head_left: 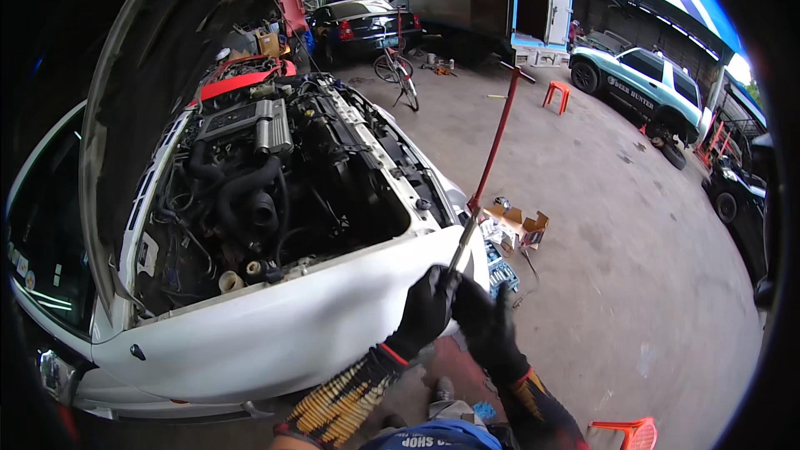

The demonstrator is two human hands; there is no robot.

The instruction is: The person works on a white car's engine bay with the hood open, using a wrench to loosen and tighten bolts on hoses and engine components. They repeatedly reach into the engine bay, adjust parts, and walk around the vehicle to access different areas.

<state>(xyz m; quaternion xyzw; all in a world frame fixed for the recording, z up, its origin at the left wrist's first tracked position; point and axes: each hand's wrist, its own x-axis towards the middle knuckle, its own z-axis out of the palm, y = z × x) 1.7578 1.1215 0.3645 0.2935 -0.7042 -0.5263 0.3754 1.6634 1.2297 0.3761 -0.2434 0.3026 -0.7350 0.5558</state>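
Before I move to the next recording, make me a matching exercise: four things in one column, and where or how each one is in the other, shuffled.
Things
1. metal tool
2. tool case
3. hood
4. bicycle

Places and states
A. raised beside the engine
B. standing near the black car
C. rising from where the gloved left hand and right hand meet
D. blue, open on the floor

Right pairs: 1-C, 2-D, 3-A, 4-B
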